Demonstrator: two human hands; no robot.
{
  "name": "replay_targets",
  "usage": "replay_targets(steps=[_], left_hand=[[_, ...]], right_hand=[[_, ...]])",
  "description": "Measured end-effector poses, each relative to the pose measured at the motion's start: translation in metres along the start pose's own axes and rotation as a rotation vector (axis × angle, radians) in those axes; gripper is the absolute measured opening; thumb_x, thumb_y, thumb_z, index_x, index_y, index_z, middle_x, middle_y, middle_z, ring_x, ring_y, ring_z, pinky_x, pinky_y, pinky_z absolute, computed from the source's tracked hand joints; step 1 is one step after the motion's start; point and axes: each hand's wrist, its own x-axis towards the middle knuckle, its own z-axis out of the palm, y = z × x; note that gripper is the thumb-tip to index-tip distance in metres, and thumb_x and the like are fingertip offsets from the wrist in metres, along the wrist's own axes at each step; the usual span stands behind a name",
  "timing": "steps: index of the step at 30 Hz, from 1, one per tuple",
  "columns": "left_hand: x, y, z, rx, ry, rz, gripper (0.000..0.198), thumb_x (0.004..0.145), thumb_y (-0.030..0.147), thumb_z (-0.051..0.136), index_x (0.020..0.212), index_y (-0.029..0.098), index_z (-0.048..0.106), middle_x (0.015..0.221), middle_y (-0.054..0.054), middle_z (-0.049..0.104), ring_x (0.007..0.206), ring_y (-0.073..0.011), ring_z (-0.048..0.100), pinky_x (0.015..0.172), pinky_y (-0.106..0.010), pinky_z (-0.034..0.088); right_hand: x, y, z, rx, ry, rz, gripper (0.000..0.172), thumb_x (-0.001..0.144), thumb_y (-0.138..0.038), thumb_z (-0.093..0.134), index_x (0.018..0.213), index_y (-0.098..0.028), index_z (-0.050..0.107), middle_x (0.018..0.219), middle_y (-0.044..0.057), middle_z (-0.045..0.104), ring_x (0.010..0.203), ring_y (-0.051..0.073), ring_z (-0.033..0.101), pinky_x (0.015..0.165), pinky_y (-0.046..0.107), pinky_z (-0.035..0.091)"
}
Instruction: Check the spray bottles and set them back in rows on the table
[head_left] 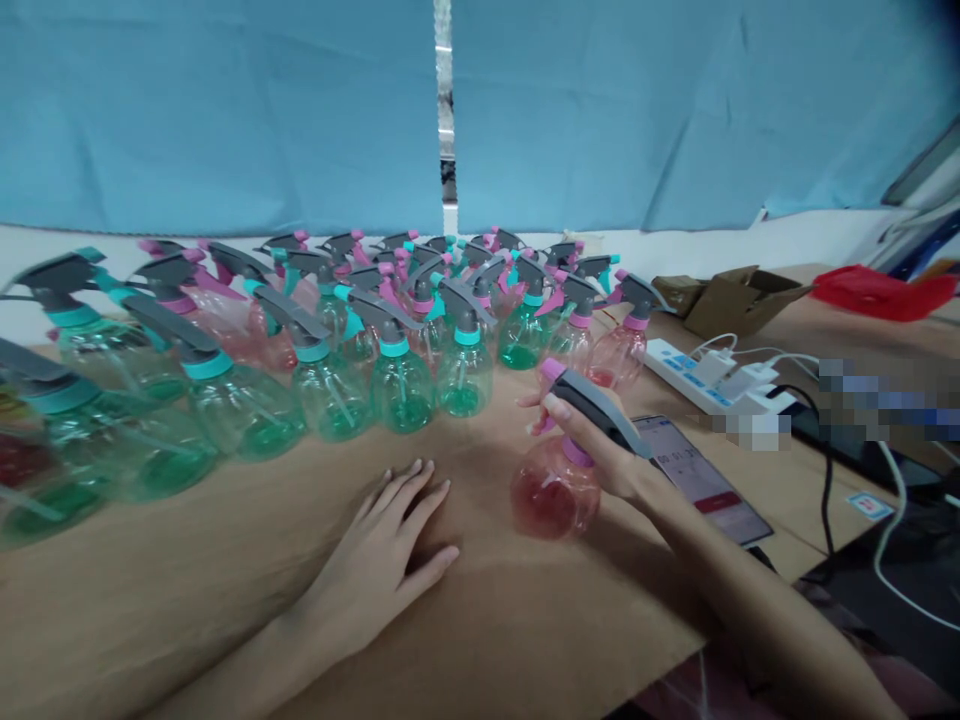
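A pink spray bottle (551,495) with a grey-and-pink trigger head is gripped at its neck by my right hand (600,440). The bottle is slightly tilted, and whether its base touches the table cannot be made out. My left hand (397,530) lies palm down on the brown tabletop (480,620), fingers spread, holding nothing. Beyond it stand green spray bottles, among them one with a teal collar (403,390) and another beside it (465,375). Pink spray bottles (619,350) are mixed in farther back.
To the right lie a phone (705,480) showing a timer and a white power strip (697,375) with plugged-in chargers and trailing cables. Behind are an opened cardboard box (742,300) and a red plastic item (885,293). A blue curtain (225,110) hangs at the back.
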Motion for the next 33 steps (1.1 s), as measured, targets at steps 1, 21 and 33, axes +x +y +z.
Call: replay_targets(steps=[1, 21, 33], left_hand=[[0.0, 0.0, 0.0, 0.002, 0.0, 0.001, 0.059, 0.089, 0.056, 0.043, 0.132, 0.015, 0.049, 0.143, -0.014, 0.043, 0.131, -0.0301, 0.04, 0.106, -0.051, 0.035], [-0.001, 0.0, 0.001, -0.006, 0.012, -0.003, 0.059, 0.09, 0.056, 0.043, 0.133, 0.017, 0.047, 0.144, -0.013, 0.042, 0.132, -0.0298, 0.039, 0.106, -0.051, 0.035], [0.0, 0.001, 0.0, 0.003, -0.004, -0.007, 0.06, 0.089, 0.057, 0.042, 0.133, 0.016, 0.048, 0.144, -0.014, 0.043, 0.132, -0.0296, 0.039, 0.106, -0.051, 0.035]], right_hand=[[0.0, -0.002, 0.001, 0.006, 0.004, -0.014, 0.032, 0.085, -0.053, 0.053, 0.084, -0.022, 0.064, 0.075, 0.001, 0.064, 0.068, 0.018, 0.06, 0.065, 0.033, 0.048], [0.001, -0.013, 0.009, 0.115, 0.028, -0.029, 0.041, 0.083, -0.046, 0.059, 0.119, -0.028, 0.061, 0.098, 0.004, 0.071, 0.095, 0.024, 0.065, 0.084, 0.041, 0.051], [-0.002, -0.005, 0.008, 0.065, 0.064, -0.036, 0.037, 0.083, -0.046, 0.06, 0.115, -0.029, 0.062, 0.095, 0.002, 0.068, 0.091, 0.022, 0.063, 0.082, 0.037, 0.05]])
